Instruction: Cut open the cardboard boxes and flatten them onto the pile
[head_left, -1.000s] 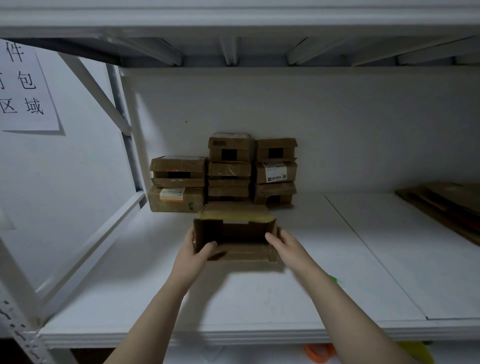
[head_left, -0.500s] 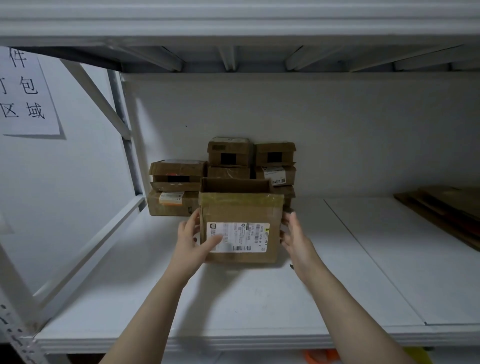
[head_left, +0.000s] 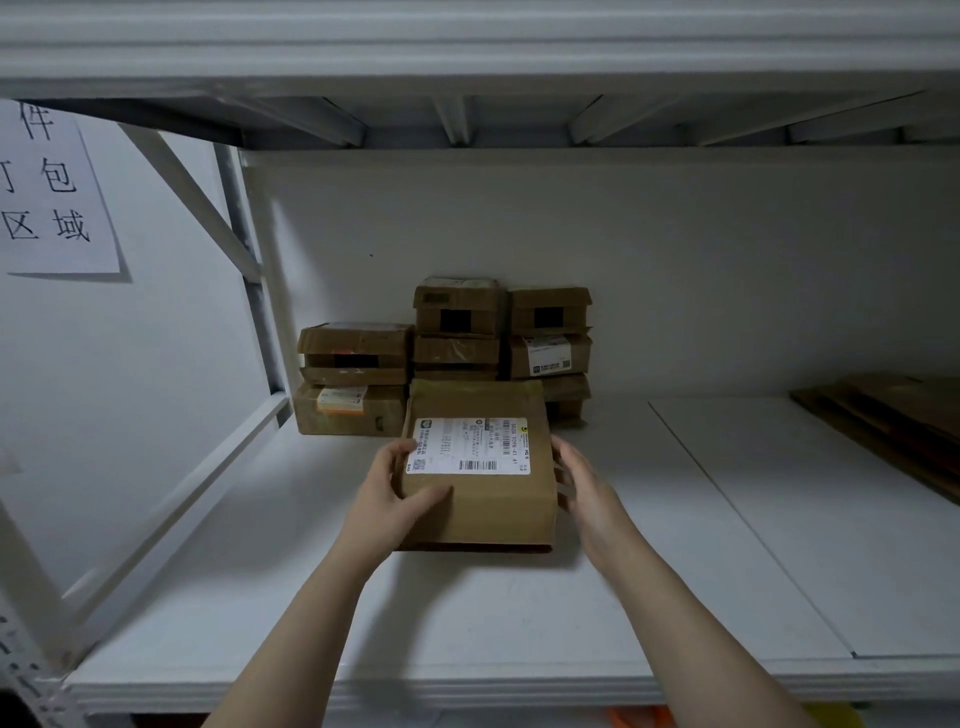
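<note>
**Cardboard box held at both sides on white shelf**

Cardboard box (head_left: 478, 462) sits at mid-shelf, label (head_left: 470, 446) face tilted up toward the camera. Label text too small to read. Underside and rear of the box hidden; whether it rests fully on the shelf (head_left: 519, 613) or is lifted at the back cannot be told.

Left hand (head_left: 392, 499): thumb lies across the box's front face, fingers curl round the left edge at the label corner, gripping it. Right hand (head_left: 584, 486): fingers spread along the right side; fingertips blocked by the box edge, so firm grip or mere touch cannot be told. Both forearms run out of the bottom of the frame.

Behind the box, against the back wall, a stack (head_left: 447, 358) of smaller boxes; the held box covers the lower middle ones. Some show dark cut-outs and small labels, details unclear.

Far right, flat cardboard pile (head_left: 893, 421), cut off by the frame edge, well apart from the box.

Left wall: paper sign (head_left: 49, 192), cropped at the left.

Open room: bare shelf to the right between box and pile, and in front toward the shelf's front lip. Upper shelf beams overhead. Left side bounded by a post and diagonal brace (head_left: 197, 197). Orange and yellow shapes below the lip, unidentifiable.
</note>
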